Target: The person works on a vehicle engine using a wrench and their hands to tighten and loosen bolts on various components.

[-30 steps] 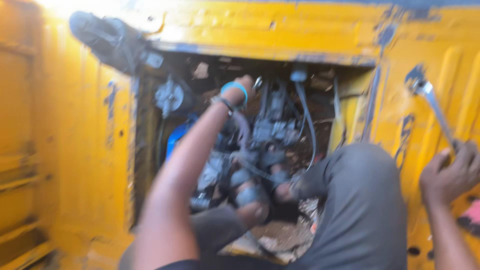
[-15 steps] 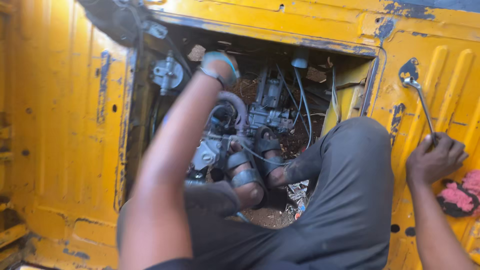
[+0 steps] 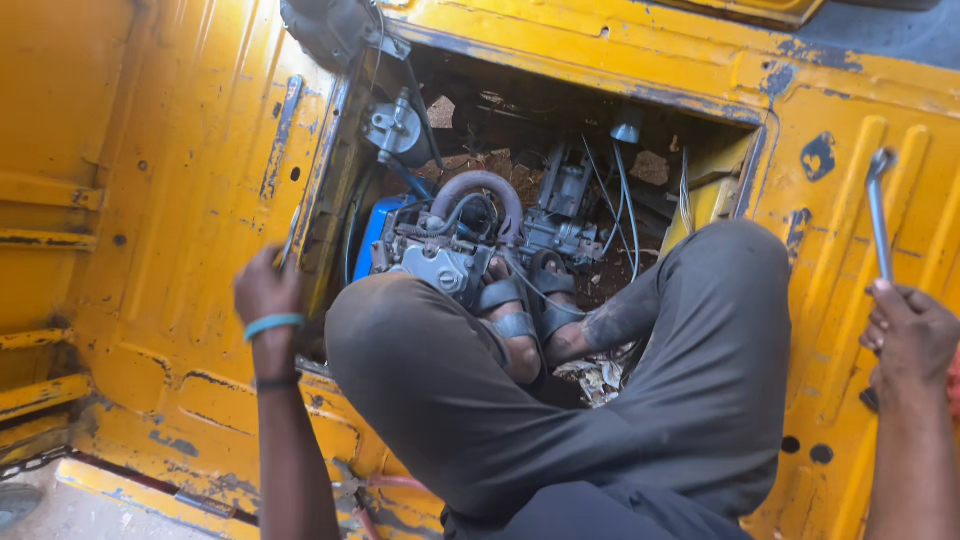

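My left hand (image 3: 265,290) is at the left rim of a rectangular opening (image 3: 330,180) in the yellow metal floor, fingers curled over the edge; a light blue band sits on the wrist. My right hand (image 3: 905,335), at the far right, grips a long silver wrench (image 3: 878,205) that points up against the yellow panel. Down in the opening lies a small grey engine (image 3: 445,265) with a curved grey hose (image 3: 480,185) and loose wires. My legs in dark grey trousers (image 3: 560,400) are bent over the hole, and my sandalled feet (image 3: 520,320) rest against the engine.
A blue part (image 3: 372,230) sits at the engine's left. A round metal unit (image 3: 392,125) hangs at the opening's upper left, below a black rubber piece (image 3: 325,35). Ribbed yellow floor panels (image 3: 180,200) with chipped paint surround the hole. Debris lies under my feet.
My left arm has pulled out of the engine bay and moved down-left to the opening's rim. The right hand keeps the wrench. The view has shifted and sharpened.
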